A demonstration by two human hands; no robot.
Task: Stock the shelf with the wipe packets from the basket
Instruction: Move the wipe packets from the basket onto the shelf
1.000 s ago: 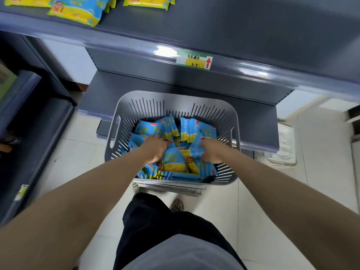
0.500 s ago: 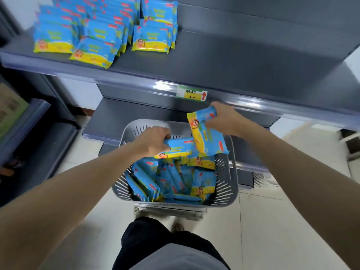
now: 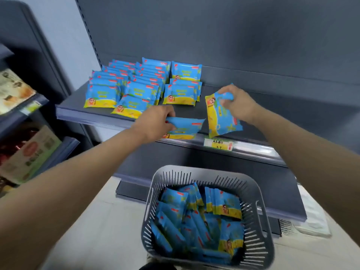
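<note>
1. I see the left hand gripping one wipe packet, the left packet. The fingers are curled round its left end. It lies roughly flat over the front edge of the shelf, with its yellow band toward me.
2. The right hand pinches the right packet by its blue upper end, thumb and fingers closed on the wrapper. This packet hangs tilted, yellow side to the left, and its lower end is at the shelf's front edge. I cannot tell whether it touches the shelf.
3. The two held packets sit just beside each other. I cannot tell whether they touch.
4. The stocked packets lie in three overlapping rows on the left part of the shelf, running from the back edge toward the front edge.
5. A price label sits on the front edge strip, just below the right packet.
6. The grey slatted basket stands on the floor below the shelf. The loose packets lie heaped inside it.
7. Boxed goods show on the neighbouring shelving to the left; they are blurred and I cannot read the print.
</note>
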